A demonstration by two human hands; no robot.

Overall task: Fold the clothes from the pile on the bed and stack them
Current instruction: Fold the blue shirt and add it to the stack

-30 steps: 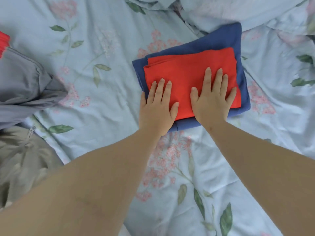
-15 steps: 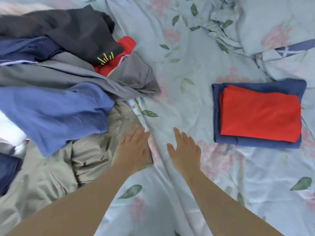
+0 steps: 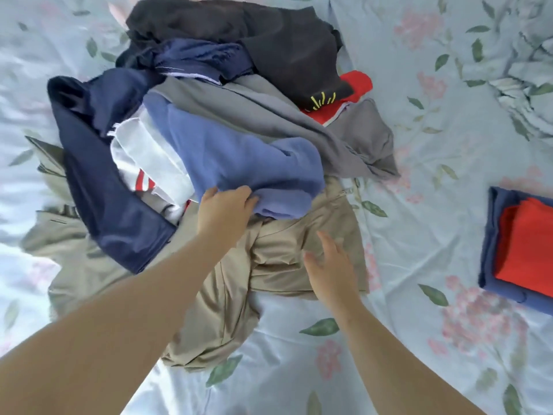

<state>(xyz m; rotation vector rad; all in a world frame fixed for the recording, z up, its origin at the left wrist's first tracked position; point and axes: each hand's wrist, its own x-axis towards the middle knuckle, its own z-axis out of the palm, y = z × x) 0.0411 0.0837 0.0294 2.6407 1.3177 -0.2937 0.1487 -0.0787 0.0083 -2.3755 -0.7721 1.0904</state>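
Left hand, grip tight on the light-blue garment; right hand, grip slack, fingers spread over the khaki trousers

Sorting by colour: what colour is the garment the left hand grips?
Medium blue: the garment, gripped by the left hand, shows best in the head view.

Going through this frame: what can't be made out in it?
Head view only.
- Folded stack: right side cut off by the frame edge.
- Red garment in the pile: mostly buried under the black garment and grey garment.
- White garment: its print hidden by the blue top.
- Right hand: blurred; contact with the tan trousers unclear.
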